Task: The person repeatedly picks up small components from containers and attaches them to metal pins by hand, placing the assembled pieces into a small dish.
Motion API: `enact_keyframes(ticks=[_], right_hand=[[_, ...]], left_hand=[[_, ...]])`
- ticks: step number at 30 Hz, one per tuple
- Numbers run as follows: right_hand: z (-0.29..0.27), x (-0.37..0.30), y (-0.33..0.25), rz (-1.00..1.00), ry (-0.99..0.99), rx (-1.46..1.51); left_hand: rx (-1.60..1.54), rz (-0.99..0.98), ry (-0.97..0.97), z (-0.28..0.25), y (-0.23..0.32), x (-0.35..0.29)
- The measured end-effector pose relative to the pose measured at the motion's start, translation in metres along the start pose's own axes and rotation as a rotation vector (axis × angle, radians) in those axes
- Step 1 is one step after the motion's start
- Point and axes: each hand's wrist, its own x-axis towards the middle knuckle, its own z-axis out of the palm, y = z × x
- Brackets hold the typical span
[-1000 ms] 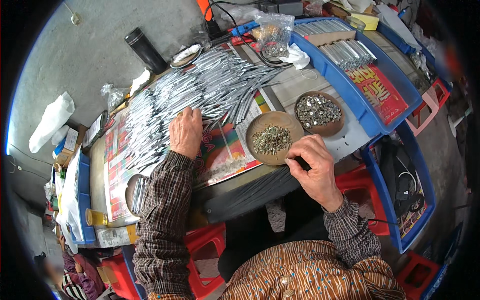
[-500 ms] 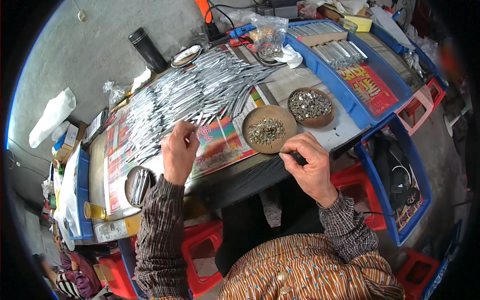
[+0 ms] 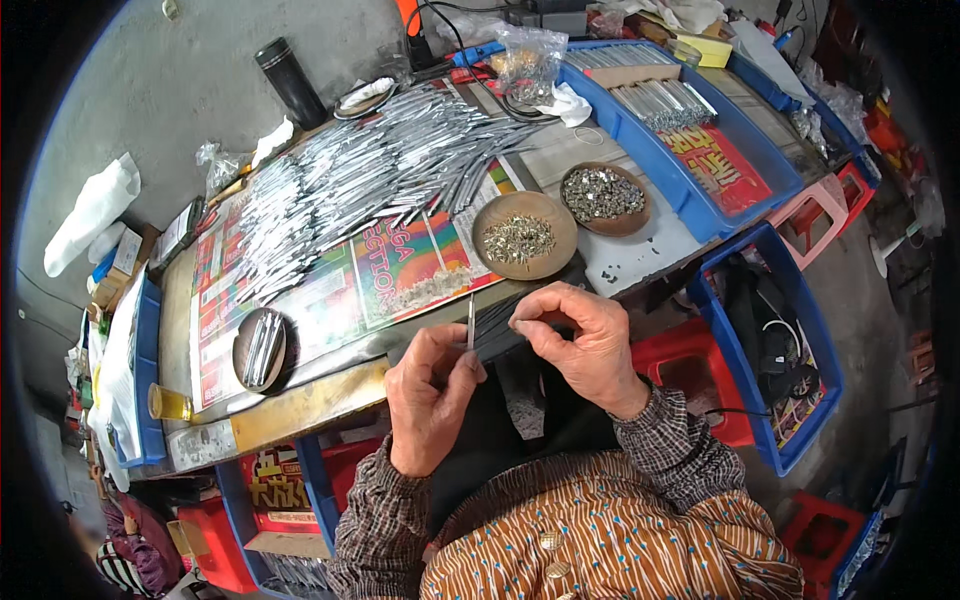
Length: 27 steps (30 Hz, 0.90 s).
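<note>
Between the thumb and fingers of my left hand (image 3: 432, 400) stands a thin metal rod (image 3: 471, 318), held upright in front of the table edge. My right hand (image 3: 580, 340) is just right of it, thumb and forefinger pinched together; whatever they hold is too small or hidden to name. Beyond my hands is a round wooden dish (image 3: 490, 262) of small brass-coloured pieces (image 3: 520, 240). A second wooden dish (image 3: 630, 226), to its right, holds small silvery metal pieces (image 3: 602, 193). A wide heap of slim metal rods (image 3: 350, 180) covers the far left of the table.
A small dark dish (image 3: 243, 345) with several metal rods lies at left, near a yellow cup (image 3: 170, 403). At right are a blue tray (image 3: 640, 150) with bundled rods and a lower blue bin (image 3: 835, 390). A black flask (image 3: 292, 82) stands by the wall.
My left hand has come from the rod heap toward me and right, bringing a thin metal rod. My right hand has shifted slightly left, close to the rod, still pinched.
</note>
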Motion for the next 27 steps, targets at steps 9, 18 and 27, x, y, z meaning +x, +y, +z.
enact_keyframes(ticks=[9, 18, 27], right_hand=[[0.012, -0.011, -0.005, 0.018, -0.020, 0.141], [0.016, -0.015, -0.006, 0.000, 0.038, 0.131], [0.016, -0.015, -0.001, -0.161, 0.065, -0.052]], left_hand=[[-0.337, -0.203, -0.120, 0.005, 0.013, -0.015], [-0.453, -0.281, -0.158, 0.009, 0.016, -0.020], [-0.439, -0.270, -0.137, 0.013, 0.012, -0.021]])
